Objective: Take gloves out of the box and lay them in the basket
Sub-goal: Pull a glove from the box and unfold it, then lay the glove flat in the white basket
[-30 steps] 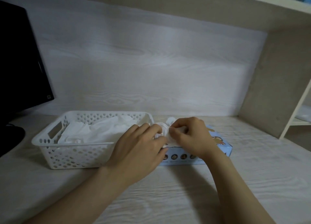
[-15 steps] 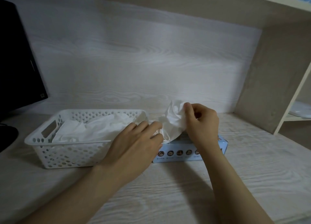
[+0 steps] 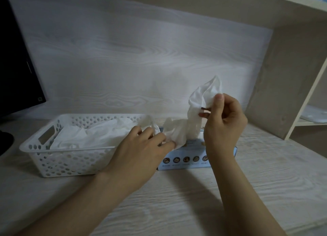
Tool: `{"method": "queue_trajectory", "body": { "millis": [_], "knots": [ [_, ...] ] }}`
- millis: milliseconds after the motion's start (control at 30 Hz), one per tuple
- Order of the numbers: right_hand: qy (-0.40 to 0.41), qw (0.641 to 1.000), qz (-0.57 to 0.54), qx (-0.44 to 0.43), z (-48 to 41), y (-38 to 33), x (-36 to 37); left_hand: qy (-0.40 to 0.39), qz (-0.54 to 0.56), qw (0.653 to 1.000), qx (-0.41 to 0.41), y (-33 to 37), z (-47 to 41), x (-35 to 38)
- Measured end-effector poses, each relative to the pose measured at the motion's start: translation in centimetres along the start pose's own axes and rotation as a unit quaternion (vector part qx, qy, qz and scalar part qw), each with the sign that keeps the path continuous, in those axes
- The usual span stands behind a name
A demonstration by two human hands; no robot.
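Note:
A thin white glove (image 3: 194, 111) stretches up out of the light blue box (image 3: 185, 160). My right hand (image 3: 223, 119) pinches the glove's upper end between thumb and fingers, above the box. My left hand (image 3: 143, 152) lies over the box's left end with its fingertips on the glove's lower part, where it leaves the opening. To the left stands the white perforated basket (image 3: 58, 157), with several white gloves (image 3: 92, 136) lying flat inside. Much of the box top is hidden behind my hands.
The work sits on a pale wood-grain desk (image 3: 177, 209). A dark monitor (image 3: 16, 64) stands at the far left. A shelf side panel (image 3: 286, 80) rises at the right, with a low shelf beyond it.
My right hand has risen and moved right, drawing the glove far out of the box. My left hand has stayed at the box's left end.

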State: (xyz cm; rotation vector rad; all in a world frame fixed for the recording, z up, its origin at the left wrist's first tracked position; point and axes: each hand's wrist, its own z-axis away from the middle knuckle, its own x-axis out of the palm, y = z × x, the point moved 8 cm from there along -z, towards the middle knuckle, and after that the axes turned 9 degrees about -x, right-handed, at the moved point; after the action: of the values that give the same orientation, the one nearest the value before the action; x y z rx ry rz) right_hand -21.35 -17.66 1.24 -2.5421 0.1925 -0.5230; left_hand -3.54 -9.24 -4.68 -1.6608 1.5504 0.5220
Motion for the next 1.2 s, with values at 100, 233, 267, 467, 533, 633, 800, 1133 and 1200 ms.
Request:
{"method": "queue_trajectory", "body": {
  "millis": [100,233,267,467,533,633,800,1133,1200],
  "knots": [
    [0.021,0.997,0.019,-0.071,0.1,-1.6,-0.4,0.003,0.012,1.0,0.001,0.2,0.1,0.0],
    [0.013,0.979,0.096,-0.182,0.8,-3.9,0.0,0.018,0.025,1.0,-0.001,0.2,0.0,-0.4],
    [0.007,0.973,0.114,-0.2,1.0,-4.2,0.2,0.028,0.034,0.999,-0.001,0.2,0.1,-0.8],
    [-0.111,0.974,0.057,-0.192,1.7,-3.8,2.2,0.092,0.232,0.962,-0.11,-1.9,0.1,-4.2],
    [-0.166,0.974,0.02,-0.154,2.2,-3.2,3.2,0.119,0.263,0.944,-0.159,-2.8,0.2,-4.9],
    [-0.236,0.969,-0.04,-0.067,3.2,-2.7,4.6,0.116,0.307,0.918,-0.221,-3.7,0.6,-5.0],
    [-0.33,0.939,-0.092,0.017,5.1,-2.3,6.5,0.092,0.376,0.88,-0.273,-4.8,0.5,-4.5],
    [-0.38,0.908,-0.121,0.126,6.0,-0.8,7.0,0.132,0.437,0.825,-0.332,-7.0,1.0,-5.0],
    [-0.387,0.909,-0.101,0.12,6.0,-0.7,7.0,0.129,0.456,0.808,-0.35,-7.6,1.1,-4.8]
  ]
}}
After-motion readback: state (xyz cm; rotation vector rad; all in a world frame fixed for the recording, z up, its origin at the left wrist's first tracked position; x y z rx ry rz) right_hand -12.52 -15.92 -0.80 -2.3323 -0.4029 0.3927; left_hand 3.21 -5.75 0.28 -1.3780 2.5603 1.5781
